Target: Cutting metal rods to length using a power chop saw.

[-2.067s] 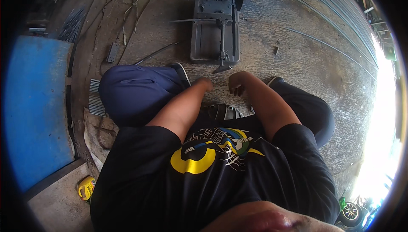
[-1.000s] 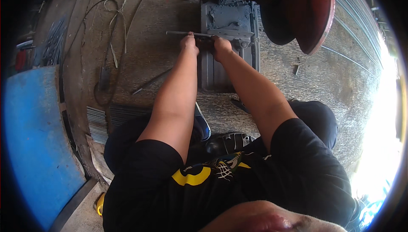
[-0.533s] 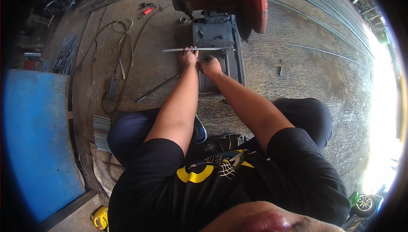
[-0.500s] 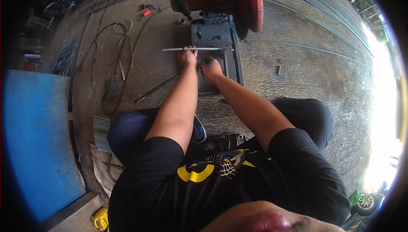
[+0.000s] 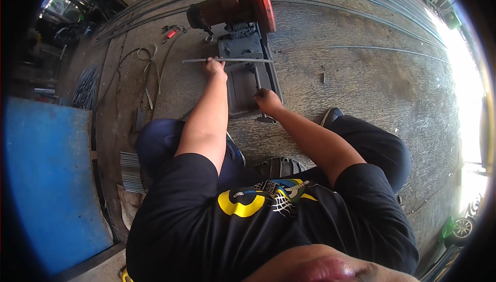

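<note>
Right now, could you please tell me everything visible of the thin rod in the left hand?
The thin rod is straight, grey and looks like metal. It runs nearly level across the picture, over the dark grey machine base, its left end jutting past it. The left hand grips it left of its middle; the right hand is apart from it. Whether the base touches it cannot be told.

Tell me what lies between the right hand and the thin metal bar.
In the head view, a straight shaft runs from the right hand toward the metal bar, above the grey base.
</note>
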The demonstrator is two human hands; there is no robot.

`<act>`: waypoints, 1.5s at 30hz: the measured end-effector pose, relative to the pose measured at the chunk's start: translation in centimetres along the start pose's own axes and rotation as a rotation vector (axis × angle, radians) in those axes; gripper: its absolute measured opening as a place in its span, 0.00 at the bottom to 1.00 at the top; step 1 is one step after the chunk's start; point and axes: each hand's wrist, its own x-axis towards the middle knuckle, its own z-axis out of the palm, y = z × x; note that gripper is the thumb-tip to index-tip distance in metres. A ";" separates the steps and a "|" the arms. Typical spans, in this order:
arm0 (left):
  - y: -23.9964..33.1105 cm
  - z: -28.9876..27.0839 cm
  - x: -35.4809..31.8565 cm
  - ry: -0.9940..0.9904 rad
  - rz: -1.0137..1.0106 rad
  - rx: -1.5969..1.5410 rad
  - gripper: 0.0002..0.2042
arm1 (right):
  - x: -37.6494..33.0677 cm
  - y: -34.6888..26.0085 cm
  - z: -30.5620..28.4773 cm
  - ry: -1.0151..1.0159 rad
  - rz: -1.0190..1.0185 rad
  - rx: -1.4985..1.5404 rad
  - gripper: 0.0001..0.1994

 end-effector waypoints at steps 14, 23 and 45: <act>11.0 0.0 -11.3 -0.552 0.241 1.239 0.14 | -3.3 -6.7 1.6 0.172 -0.317 -0.213 0.21; 14.3 2.6 -18.0 -1.012 0.100 1.117 0.14 | -3.9 -7.4 -2.3 -0.533 -0.175 1.107 0.20; 20.8 22.7 -10.2 -0.947 0.042 1.193 0.18 | 3.9 8.1 -8.3 -0.039 0.197 1.102 0.15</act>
